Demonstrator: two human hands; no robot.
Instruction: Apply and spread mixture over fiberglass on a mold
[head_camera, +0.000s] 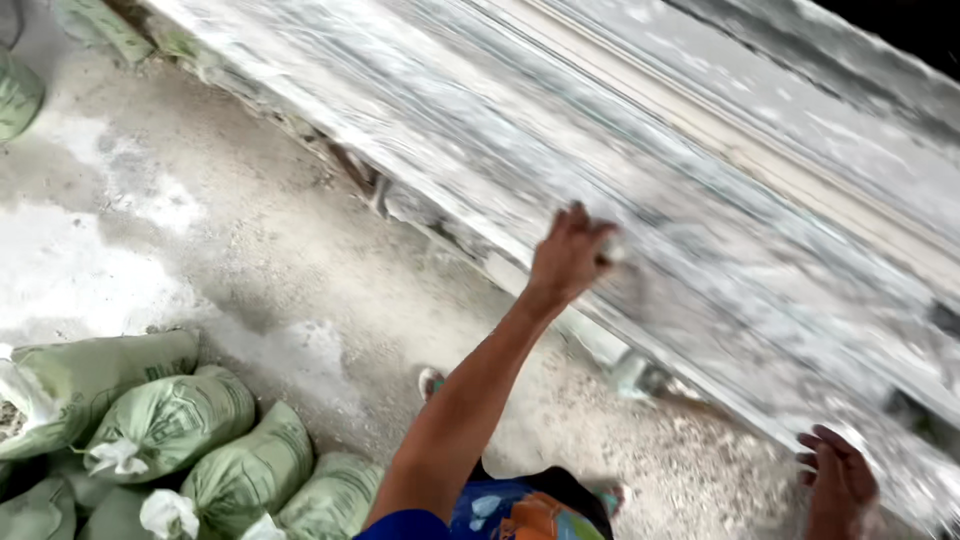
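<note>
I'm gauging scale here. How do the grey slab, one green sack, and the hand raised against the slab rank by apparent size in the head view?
1. Grey slab, by far the largest.
2. Green sack.
3. Left hand, smallest, though the sack lies nearer the camera's edge, so their true ratio is unsure.

Left arm: I see it bare, stretched forward and up from the lower centre of view, elbow nearly straight. Left hand (570, 255): raised, back toward me, fingers curled inward around something small and pale, blurred. Right hand (838, 482): low at the right edge, back up, fingers bent loosely; forearm cut off by the frame.
</note>
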